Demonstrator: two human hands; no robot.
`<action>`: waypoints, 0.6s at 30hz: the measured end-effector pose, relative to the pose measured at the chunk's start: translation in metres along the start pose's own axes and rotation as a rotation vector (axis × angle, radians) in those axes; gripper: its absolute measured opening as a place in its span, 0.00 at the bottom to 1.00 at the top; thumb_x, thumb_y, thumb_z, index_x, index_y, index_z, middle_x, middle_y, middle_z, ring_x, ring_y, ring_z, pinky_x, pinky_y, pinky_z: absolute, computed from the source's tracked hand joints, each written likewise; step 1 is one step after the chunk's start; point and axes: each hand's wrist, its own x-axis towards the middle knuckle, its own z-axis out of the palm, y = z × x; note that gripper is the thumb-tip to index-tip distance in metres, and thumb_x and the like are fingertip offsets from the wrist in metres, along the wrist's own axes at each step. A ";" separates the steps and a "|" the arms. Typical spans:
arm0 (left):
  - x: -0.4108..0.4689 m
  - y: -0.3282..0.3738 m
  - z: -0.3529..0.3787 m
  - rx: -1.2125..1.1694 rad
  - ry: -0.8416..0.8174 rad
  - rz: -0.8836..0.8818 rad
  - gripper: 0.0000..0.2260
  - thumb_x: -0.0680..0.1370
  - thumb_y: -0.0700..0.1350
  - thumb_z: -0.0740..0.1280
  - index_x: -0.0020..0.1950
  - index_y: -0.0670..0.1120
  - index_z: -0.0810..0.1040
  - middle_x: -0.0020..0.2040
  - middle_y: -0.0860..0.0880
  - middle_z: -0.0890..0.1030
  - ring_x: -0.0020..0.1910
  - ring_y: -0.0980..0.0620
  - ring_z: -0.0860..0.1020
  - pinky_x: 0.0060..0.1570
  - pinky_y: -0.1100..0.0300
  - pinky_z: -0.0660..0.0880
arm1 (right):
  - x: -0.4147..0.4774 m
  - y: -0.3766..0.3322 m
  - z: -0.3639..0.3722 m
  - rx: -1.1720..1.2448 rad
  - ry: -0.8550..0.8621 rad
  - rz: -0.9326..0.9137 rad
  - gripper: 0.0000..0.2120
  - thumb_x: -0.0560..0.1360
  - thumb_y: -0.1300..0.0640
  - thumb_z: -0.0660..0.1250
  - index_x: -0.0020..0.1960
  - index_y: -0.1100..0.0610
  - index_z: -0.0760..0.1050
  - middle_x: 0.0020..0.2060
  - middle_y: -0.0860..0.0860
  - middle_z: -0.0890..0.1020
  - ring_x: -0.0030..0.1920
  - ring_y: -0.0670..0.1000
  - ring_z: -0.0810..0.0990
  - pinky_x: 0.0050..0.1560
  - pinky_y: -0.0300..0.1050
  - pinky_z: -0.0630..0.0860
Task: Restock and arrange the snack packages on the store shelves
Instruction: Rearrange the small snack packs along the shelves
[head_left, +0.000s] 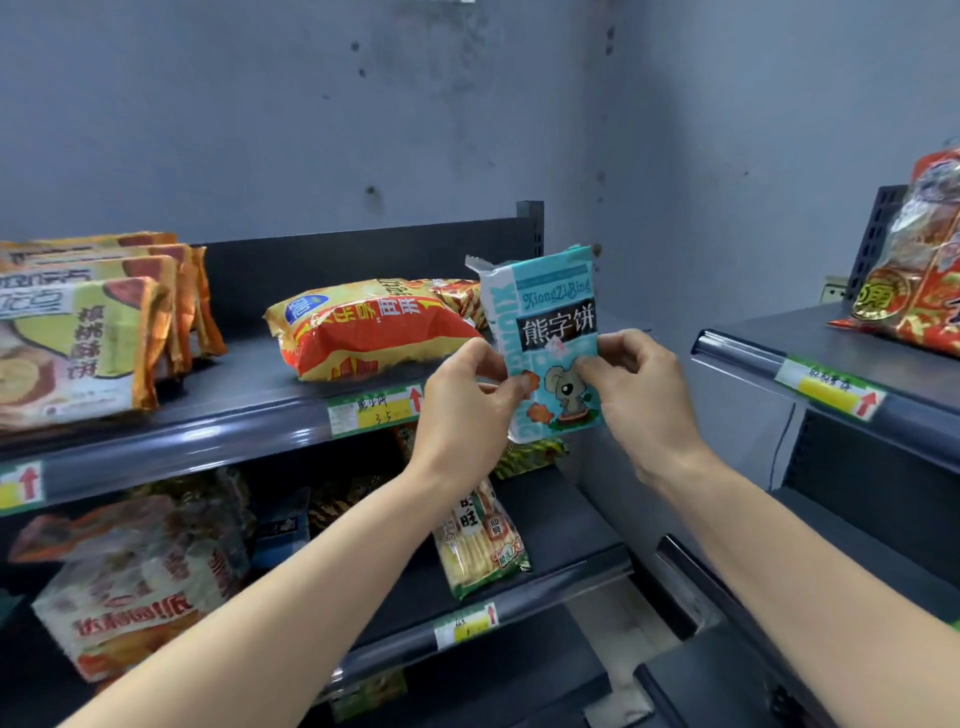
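Note:
A light blue snack packet with a cartoon bear stands upright at the right end of the top shelf. Both my hands hold it. My left hand pinches its lower left edge and my right hand grips its lower right side. Just left of it a yellow and red snack bag lies flat on the same shelf. Further left stands a row of green and orange biscuit packs.
A shelf below holds a rice cracker pack, a large white and orange bag and darker packets behind. A second shelf unit on the right carries a red snack bag. Price labels line the shelf fronts. A grey wall is behind.

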 end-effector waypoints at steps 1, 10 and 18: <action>0.002 0.000 0.002 0.006 0.017 0.006 0.05 0.76 0.44 0.69 0.45 0.44 0.76 0.43 0.55 0.81 0.41 0.62 0.77 0.39 0.64 0.76 | 0.005 0.000 0.000 0.008 -0.007 -0.012 0.01 0.75 0.62 0.67 0.45 0.57 0.76 0.39 0.45 0.81 0.37 0.39 0.79 0.32 0.30 0.73; 0.029 0.006 0.003 -0.003 0.125 0.013 0.04 0.75 0.43 0.69 0.44 0.51 0.75 0.44 0.53 0.82 0.45 0.55 0.81 0.47 0.52 0.81 | 0.044 -0.007 0.013 0.105 -0.111 -0.093 0.02 0.75 0.63 0.66 0.46 0.57 0.75 0.38 0.46 0.81 0.33 0.37 0.80 0.30 0.29 0.73; 0.070 0.027 -0.036 0.087 0.308 0.084 0.07 0.73 0.44 0.72 0.41 0.45 0.75 0.43 0.50 0.83 0.44 0.51 0.82 0.46 0.48 0.80 | 0.081 -0.041 0.049 0.187 -0.173 -0.192 0.02 0.74 0.60 0.66 0.46 0.54 0.75 0.40 0.46 0.81 0.39 0.41 0.80 0.32 0.29 0.74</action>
